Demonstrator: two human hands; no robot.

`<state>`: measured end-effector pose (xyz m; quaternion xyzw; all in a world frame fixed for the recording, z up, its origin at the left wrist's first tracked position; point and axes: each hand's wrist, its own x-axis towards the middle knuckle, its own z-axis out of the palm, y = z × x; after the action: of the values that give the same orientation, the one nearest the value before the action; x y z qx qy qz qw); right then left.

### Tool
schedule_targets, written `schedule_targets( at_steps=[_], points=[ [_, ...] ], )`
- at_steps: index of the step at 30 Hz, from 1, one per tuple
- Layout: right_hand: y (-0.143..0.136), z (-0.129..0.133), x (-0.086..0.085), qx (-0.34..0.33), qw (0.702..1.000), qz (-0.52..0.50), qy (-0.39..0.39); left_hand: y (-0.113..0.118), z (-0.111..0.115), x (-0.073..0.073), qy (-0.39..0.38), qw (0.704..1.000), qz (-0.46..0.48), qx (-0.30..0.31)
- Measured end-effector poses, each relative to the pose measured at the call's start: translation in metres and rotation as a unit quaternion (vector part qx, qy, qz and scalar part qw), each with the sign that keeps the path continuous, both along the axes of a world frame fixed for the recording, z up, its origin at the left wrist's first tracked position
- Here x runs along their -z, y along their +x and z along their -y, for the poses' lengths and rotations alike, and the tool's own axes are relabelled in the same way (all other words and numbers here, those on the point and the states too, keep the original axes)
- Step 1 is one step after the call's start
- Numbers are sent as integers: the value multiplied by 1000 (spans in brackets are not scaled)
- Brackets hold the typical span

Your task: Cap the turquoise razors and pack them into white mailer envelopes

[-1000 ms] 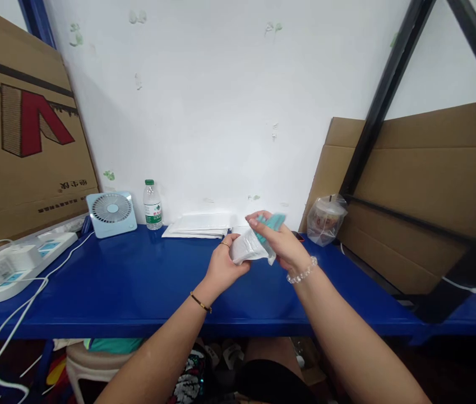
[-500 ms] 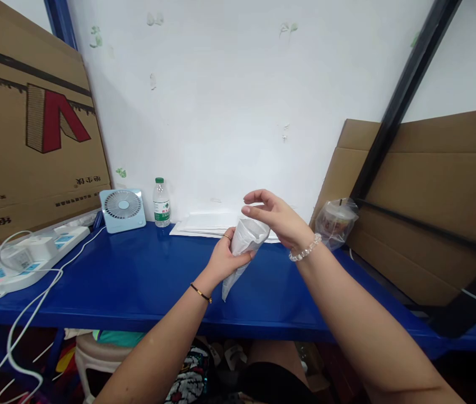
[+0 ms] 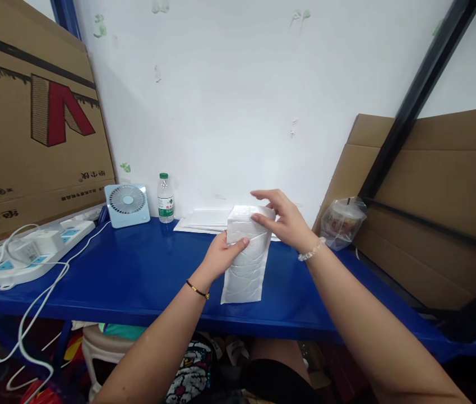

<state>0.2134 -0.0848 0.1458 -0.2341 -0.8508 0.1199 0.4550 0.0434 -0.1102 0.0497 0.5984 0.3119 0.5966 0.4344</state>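
A narrow white padded envelope (image 3: pixel 246 275) with a creased, quilted surface is held almost upright above the blue table. My left hand (image 3: pixel 223 253) grips its left side, thumb across the front and fingers hidden behind. My right hand (image 3: pixel 283 219) is at the upper right corner of the envelope, its thumb lying over the front near the top edge. The index finger of that hand stretches out above the edge, while its other fingers are partly hidden.
Flat white sheets or envelopes (image 3: pixel 199 220) lie against the wall. A water bottle (image 3: pixel 165 199), a blue fan (image 3: pixel 127 205) and a power strip (image 3: pixel 40 261) with cables stand left. To the right are a bagged cup (image 3: pixel 342 221) and leaning cardboard (image 3: pixel 443 207).
The envelope has turned from edge-on and slanted to showing its broad face, more upright. My right thumb has come down onto its top corner. The view has shifted slightly.
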Motion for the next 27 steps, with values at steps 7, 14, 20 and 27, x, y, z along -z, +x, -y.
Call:
schedule_targets(
  at_steps=[7,14,20,27],
  points=[
    [21,-14,-7,38,986,158,22,-9,-19,-2,8,998,-67,8],
    [93,-116,20,260,936,-160,-177,-66,-84,24,-113,979,-13,-169],
    [110,-188,92,400,852,-160,-298,-99,-106,62,-271,942,69,-185],
    [55,-211,118,326,882,-146,-306,-91,-113,73,-301,939,88,-141]
  ],
)
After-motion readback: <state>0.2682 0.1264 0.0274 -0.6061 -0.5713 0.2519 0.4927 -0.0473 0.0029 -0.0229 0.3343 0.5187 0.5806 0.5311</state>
